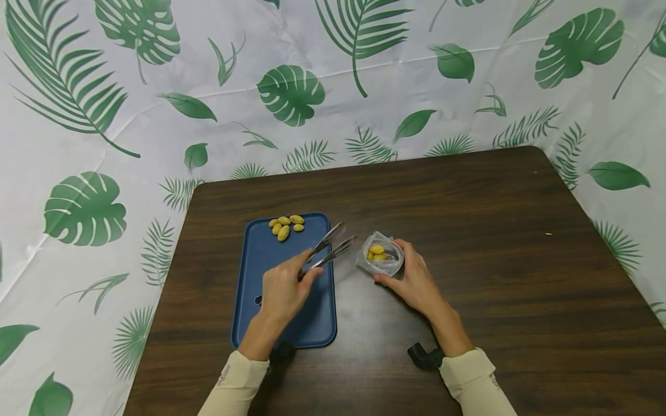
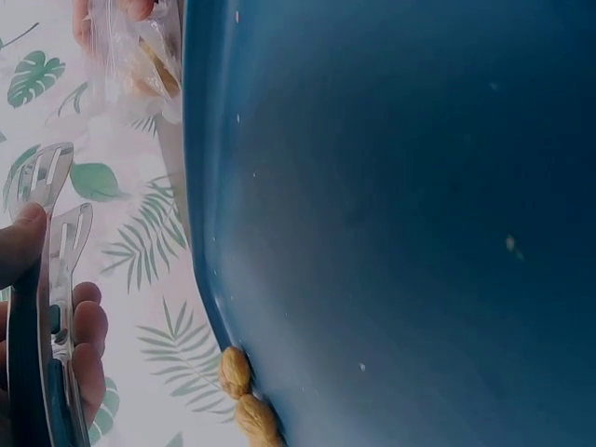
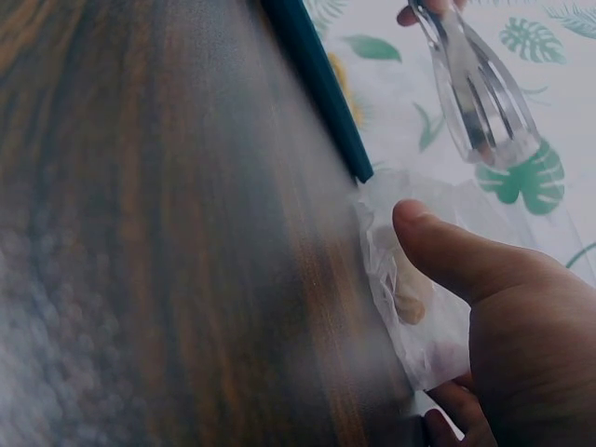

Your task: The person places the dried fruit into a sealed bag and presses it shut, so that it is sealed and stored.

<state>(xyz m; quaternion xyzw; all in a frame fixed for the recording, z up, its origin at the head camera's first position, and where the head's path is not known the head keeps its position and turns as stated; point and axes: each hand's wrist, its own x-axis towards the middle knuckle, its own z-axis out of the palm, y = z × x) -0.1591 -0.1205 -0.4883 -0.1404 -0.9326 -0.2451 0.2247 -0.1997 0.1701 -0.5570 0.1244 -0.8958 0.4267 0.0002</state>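
My left hand [image 1: 285,288] grips a pair of metal tongs [image 1: 337,249] over the blue tray [image 1: 240,289]. The tongs' slotted tips stand apart with nothing between them, pointing at the bag. My right hand [image 1: 416,280] holds a clear plastic bag [image 1: 366,267] upright, thumb and fingers around its mouth. Inside the bag lie several yellow-brown, nut-like pieces [image 1: 377,249]. Several more such pieces [image 1: 283,232] lie at the far end of the tray. In the left wrist view, the tongs [image 2: 58,251] sit between thumb and fingers. The right wrist view shows the thumb against the bag [image 3: 447,307].
Tray and bag are on a dark wooden table [image 1: 494,231]. Behind it hangs a white cloth with green leaves [image 1: 291,95]. A small yellow scrap [image 1: 548,234] lies at the right. A black wrist mount [image 1: 424,357] sits beside the right wrist.
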